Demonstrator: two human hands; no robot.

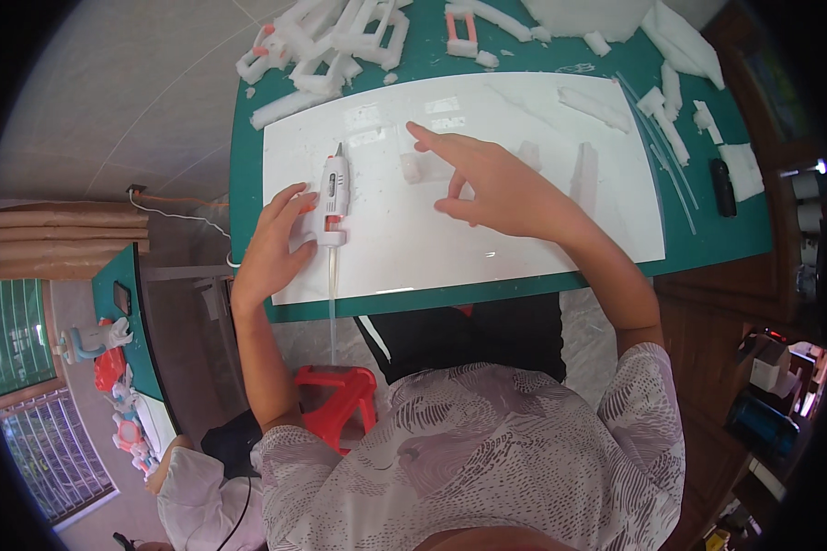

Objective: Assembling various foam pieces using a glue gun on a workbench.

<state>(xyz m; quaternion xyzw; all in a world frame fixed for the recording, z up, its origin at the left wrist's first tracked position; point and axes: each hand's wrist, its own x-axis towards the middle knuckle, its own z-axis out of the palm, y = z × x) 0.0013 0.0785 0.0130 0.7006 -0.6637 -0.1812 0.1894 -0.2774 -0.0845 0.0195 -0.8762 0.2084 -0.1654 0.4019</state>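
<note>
Shirt [487,441] fills bottom centre; left hand [277,243] spreads fingers beside a glue gun [336,188], centre-left; right hand [498,190], mid-frame, has thumb and fingers apart.

Bright, mostly even light is falling on the green table [726,237]. Toward its far edge, the glossy white board [386,262] is throwing back pale rectangles of glare; smaller glints are showing nearer the front edge. White foam pieces [297,106] at the far left corner are losing surface detail. The glue gun [337,188] is reading fairly clearly. Well beyond the left edge, a barred window [55,450] is admitting daylight, with purple fringing. Brown woodwork [698,386] past the right edge is appearing dimmer. Straight lines are bowing, and the view's corners are darkening to black.
</note>
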